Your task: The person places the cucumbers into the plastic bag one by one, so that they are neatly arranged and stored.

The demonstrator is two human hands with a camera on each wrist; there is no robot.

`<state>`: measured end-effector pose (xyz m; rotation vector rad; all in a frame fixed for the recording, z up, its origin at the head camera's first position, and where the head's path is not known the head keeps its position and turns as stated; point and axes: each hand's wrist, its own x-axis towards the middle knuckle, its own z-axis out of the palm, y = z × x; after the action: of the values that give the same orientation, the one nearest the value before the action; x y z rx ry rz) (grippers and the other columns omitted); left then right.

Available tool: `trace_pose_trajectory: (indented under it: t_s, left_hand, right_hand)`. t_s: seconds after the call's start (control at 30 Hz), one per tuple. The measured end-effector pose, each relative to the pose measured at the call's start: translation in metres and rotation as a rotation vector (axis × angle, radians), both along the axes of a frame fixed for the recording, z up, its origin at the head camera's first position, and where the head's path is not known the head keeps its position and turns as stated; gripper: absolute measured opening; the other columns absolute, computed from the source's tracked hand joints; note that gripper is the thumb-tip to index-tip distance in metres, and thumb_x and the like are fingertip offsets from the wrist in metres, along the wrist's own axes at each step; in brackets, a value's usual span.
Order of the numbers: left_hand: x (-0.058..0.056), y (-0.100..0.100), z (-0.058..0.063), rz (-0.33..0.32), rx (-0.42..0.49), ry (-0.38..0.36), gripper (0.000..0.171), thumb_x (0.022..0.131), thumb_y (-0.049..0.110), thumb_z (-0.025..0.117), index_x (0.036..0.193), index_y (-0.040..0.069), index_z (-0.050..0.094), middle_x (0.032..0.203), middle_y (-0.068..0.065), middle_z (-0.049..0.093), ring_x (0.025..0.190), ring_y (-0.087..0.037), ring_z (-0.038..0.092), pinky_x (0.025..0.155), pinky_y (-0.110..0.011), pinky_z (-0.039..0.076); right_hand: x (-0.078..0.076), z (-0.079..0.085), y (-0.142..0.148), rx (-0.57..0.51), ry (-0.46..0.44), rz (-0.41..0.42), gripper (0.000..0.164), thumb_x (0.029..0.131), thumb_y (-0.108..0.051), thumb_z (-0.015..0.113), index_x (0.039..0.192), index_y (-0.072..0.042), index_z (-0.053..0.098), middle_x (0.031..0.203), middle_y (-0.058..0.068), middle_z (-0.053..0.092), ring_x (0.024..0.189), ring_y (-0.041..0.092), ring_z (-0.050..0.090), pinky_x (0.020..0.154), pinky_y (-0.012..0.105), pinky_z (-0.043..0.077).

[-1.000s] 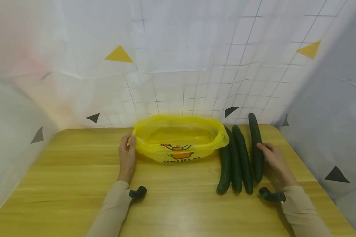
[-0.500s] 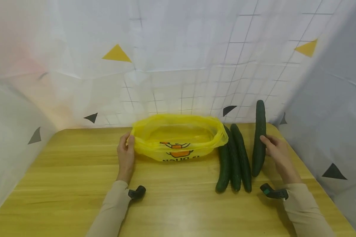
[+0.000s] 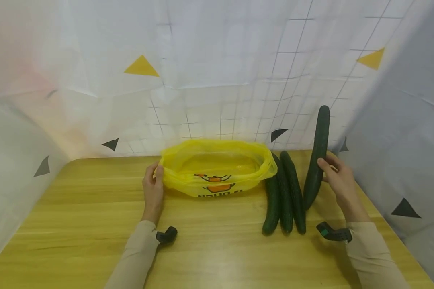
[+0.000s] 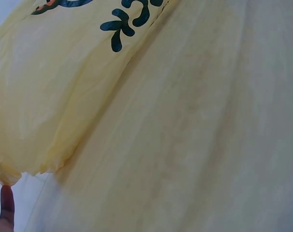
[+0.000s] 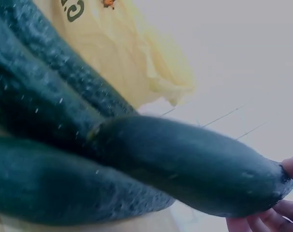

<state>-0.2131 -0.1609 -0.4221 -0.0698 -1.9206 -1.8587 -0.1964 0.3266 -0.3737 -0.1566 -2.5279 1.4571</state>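
My left hand [image 3: 153,194] holds the left rim of a yellow plastic bag [image 3: 186,184], its thumb in front of the edge. The bag sits at the back of the table with its mouth open upward and a printed cartoon on the front. In my right hand [image 3: 342,180] a long dark green cucumber [image 3: 320,148] is gripped around the middle, top end raised and leaning slightly right. The right wrist view shows fingertips [image 5: 292,166] around this cucumber [image 5: 194,166]. Three more cucumbers [image 3: 285,200] lie side by side between the bag and my right hand.
The wooden table [image 3: 217,249] spans the foreground. White sheeting [image 3: 217,80] with grid lines and coloured triangles stands behind it and on both sides. A dark wrist camera [image 3: 167,235] sits on the left sleeve and another camera [image 3: 334,233] on the right.
My right hand has lifted the cucumber from the table, raising and tilting its far end upward. My left hand and the bag have stayed in place, as have the three lying cucumbers.
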Motion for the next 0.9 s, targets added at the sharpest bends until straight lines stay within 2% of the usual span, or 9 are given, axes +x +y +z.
trace_pose_trajectory:
  t_s: [0.1,0.2,0.43,0.7,0.83,0.9]
  left_hand:
    - [0.000,-0.001,0.000,-0.011,0.004,-0.012,0.038,0.100,0.025,0.046,0.127,-0.001,0.054,0.127,-0.015,0.055,0.103,-0.005,0.053,0.085,-0.017,0.042]
    - [-0.001,-0.003,0.000,-0.014,-0.011,-0.021,0.039,0.100,0.027,0.046,0.127,0.000,0.054,0.127,-0.013,0.055,0.104,-0.006,0.053,0.086,-0.016,0.042]
    - [-0.004,-0.006,-0.001,-0.017,-0.054,-0.005,0.039,0.100,0.027,0.046,0.128,0.000,0.054,0.128,-0.014,0.055,0.105,-0.004,0.051,0.087,-0.016,0.041]
    - [-0.005,-0.005,-0.001,-0.021,-0.075,0.023,0.037,0.100,0.023,0.046,0.127,-0.002,0.054,0.127,-0.017,0.055,0.102,-0.001,0.052,0.082,-0.014,0.043]
    - [-0.005,-0.006,0.000,-0.017,-0.080,0.022,0.037,0.100,0.022,0.046,0.126,-0.002,0.055,0.126,-0.017,0.055,0.101,0.000,0.052,0.082,-0.013,0.043]
    - [-0.004,-0.006,0.000,-0.018,-0.081,0.017,0.036,0.100,0.023,0.046,0.126,-0.001,0.055,0.127,-0.017,0.055,0.100,-0.001,0.052,0.081,-0.014,0.044]
  right_hand:
    - [0.001,0.006,-0.005,0.008,0.052,-0.015,0.065,0.096,-0.043,0.046,0.146,-0.003,0.032,0.123,-0.002,0.046,0.099,-0.005,0.048,0.069,0.011,0.049]
    - [0.002,0.012,-0.011,-0.003,0.086,-0.019,0.065,0.096,-0.040,0.048,0.145,-0.001,0.032,0.118,-0.010,0.044,0.094,-0.013,0.047,0.069,0.011,0.050]
    - [0.003,0.021,-0.026,-0.036,0.154,-0.037,0.059,0.096,-0.035,0.052,0.141,0.000,0.039,0.107,-0.019,0.047,0.090,-0.012,0.054,0.067,0.011,0.050]
    - [0.005,0.029,-0.038,-0.134,0.179,-0.045,0.056,0.095,-0.032,0.055,0.141,-0.004,0.040,0.108,-0.015,0.049,0.092,-0.009,0.056,0.067,0.011,0.050]
    - [0.005,0.033,-0.046,-0.218,0.223,-0.040,0.053,0.093,-0.029,0.059,0.139,-0.007,0.044,0.109,-0.010,0.051,0.093,-0.005,0.059,0.068,0.011,0.051]
    - [0.004,0.035,-0.049,-0.222,0.245,-0.041,0.051,0.093,-0.028,0.059,0.138,-0.009,0.046,0.109,-0.009,0.051,0.093,-0.004,0.059,0.068,0.011,0.051]
